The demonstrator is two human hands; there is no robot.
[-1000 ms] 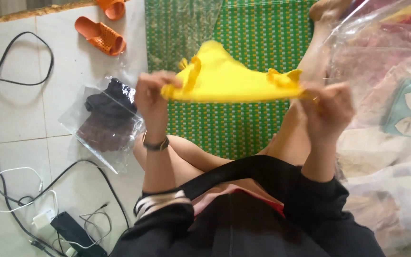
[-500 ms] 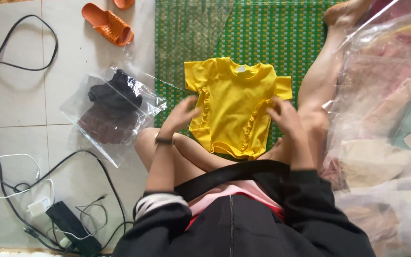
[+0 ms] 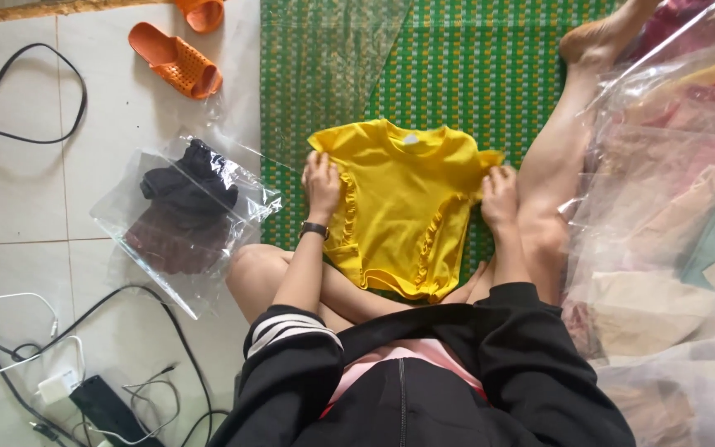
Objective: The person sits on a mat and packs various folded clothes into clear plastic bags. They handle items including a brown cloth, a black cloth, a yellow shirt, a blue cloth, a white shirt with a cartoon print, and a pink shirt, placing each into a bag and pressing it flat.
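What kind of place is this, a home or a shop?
Probably a home floor used for packing clothes: a green woven mat on white tiles, orange sandals nearby, and clear bags of garments piled beside the yellow shirt.
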